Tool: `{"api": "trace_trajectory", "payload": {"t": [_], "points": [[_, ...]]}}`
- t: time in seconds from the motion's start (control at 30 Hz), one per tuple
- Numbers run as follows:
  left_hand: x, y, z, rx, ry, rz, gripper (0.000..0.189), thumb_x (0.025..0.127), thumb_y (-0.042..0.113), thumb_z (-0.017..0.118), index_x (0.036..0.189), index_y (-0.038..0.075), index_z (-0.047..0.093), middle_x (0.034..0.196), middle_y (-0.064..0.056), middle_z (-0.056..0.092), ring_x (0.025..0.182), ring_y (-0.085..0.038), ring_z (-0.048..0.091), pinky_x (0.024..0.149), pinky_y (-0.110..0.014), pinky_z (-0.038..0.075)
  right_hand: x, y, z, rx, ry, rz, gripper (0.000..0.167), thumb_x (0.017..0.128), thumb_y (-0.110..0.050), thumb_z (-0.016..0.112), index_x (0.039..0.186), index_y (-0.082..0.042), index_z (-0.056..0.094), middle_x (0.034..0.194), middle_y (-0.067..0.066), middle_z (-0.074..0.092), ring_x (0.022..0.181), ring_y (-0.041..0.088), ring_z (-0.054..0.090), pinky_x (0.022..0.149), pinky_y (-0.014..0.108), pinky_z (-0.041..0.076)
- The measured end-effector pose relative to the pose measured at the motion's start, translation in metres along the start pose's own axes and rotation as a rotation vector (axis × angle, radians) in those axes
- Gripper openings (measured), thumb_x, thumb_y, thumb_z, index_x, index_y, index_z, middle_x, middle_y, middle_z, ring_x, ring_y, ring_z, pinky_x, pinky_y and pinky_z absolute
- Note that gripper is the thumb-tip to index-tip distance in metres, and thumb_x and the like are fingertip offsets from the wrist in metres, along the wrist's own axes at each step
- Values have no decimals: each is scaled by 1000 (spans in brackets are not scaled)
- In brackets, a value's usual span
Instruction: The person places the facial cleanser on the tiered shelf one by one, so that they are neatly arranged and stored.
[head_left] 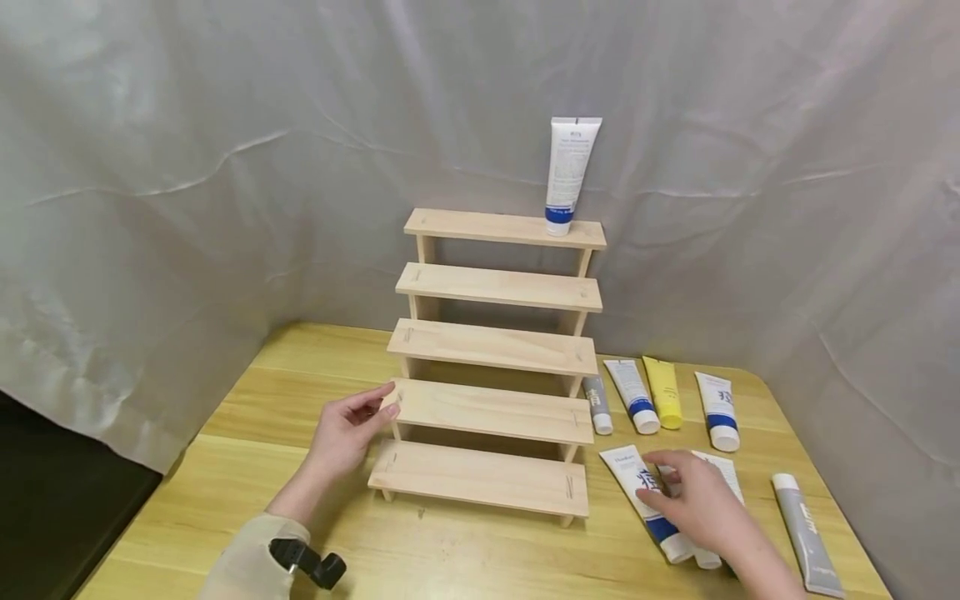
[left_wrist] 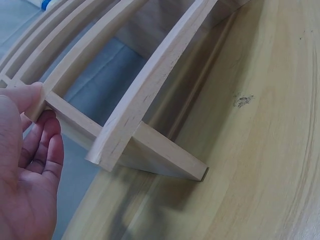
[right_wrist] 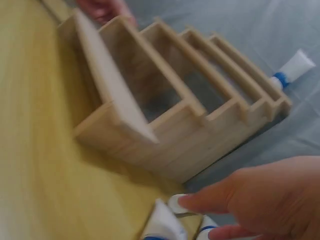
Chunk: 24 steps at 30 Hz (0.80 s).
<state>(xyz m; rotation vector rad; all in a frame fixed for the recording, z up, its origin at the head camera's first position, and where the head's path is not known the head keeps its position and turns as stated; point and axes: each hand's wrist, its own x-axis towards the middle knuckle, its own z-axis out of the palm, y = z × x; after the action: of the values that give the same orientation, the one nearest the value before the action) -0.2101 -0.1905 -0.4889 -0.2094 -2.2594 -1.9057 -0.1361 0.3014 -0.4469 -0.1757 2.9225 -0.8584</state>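
White tube lies on the wood-grained tabletop, right of the stepped wooden rack and just by the right hand, whose thumb and fingers are wide apart. The left hand pinches the end of the rack's second-lowest step, and creased grey sheeting walls the back and both sides

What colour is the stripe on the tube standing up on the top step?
Blue. The stripe on that tube shows best in the head view.

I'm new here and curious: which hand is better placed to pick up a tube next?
Probably the right hand: it is at the white tubes, while the left hand grips the wooden rack.
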Motion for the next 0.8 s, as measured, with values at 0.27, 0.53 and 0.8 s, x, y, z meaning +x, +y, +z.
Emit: {"api": "trace_trajectory", "payload": {"t": [0.27,0.53,0.8], "points": [[0,-1,1,-18,-13,-6,38,95,7,81,131,0,72,102,-18,70,84,-14,64,74,-21,56,1,4,19,-158,-66,47,57,86,-21,90,132,4,68,128,26,67,122,49,60,98,64,50],[0,0,0,-6,-14,-5,39,94,9,82,132,1,72,101,-16,71,84,-16,64,73,-22,55,5,3,25,-183,-84,96,67,84,-30,91,138,1,67,130,25,68,120,47,62,94,65,51],[-1,1,-2,9,-13,-8,39,95,11,82,132,2,73,101,-15,70,85,-16,64,74,-22,55,-4,-5,10,-81,44,59,72,80,-29,93,143,-6,66,114,18,74,86,21,66,70,41,56]]}}
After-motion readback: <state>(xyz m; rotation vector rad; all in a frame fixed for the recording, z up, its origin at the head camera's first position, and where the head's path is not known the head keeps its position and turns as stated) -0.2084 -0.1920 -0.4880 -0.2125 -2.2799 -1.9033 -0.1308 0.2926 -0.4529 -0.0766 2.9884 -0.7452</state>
